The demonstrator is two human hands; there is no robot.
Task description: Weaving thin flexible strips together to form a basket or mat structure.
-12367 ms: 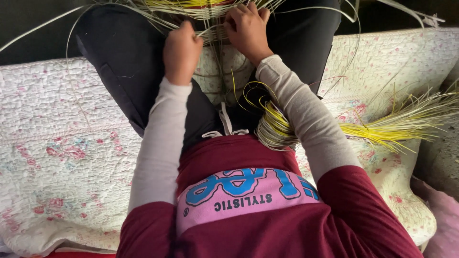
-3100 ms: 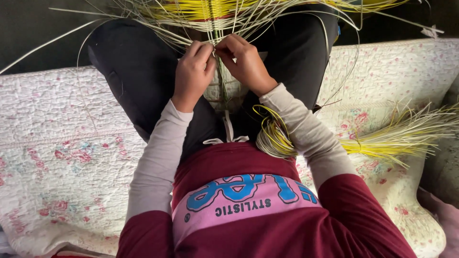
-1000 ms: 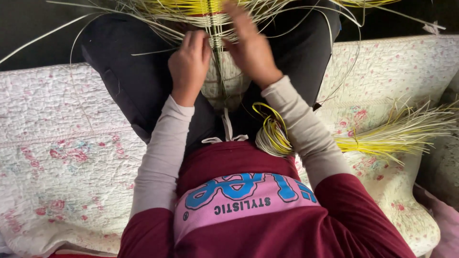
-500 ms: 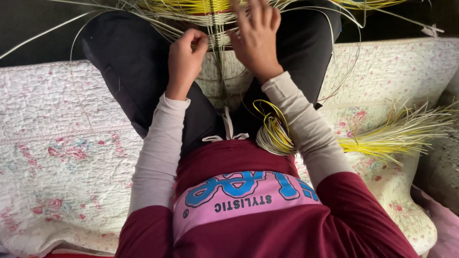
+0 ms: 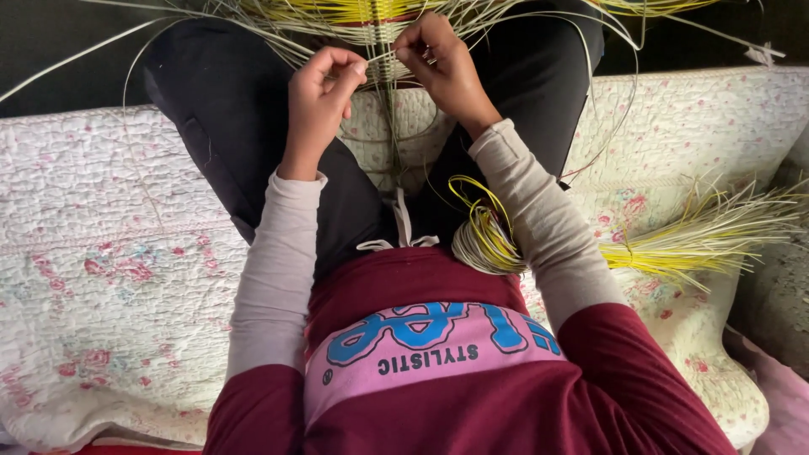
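Seen from above, a person sits cross-legged on a quilted floral bedspread [image 5: 101, 253], wearing a maroon shirt with a pink panel over pale long sleeves and dark trousers. Closest in, beside the right forearm, a loose bundle of yellow and pale straw strands [image 5: 699, 240] lies on the quilt, its near end curled against the right thigh, apparently kept within easy reach as spare material. No basket, box or other container shows; the spare strands simply lie loose on the cloth. Farther out, both arms stretch forward over the lap. The left hand [image 5: 320, 88] is curled nearly closed, thumb and fingertips pinching one thin pale strand [image 5: 381, 56]. The right hand [image 5: 442, 63] is also curled, pinching the same strand from the other side, so it seems pulled taut between them. Just beyond the hands, at the top edge, sits the partly woven straw piece [image 5: 371, 17], yellow with a reddish band, loose strands fanning outward over the knees.
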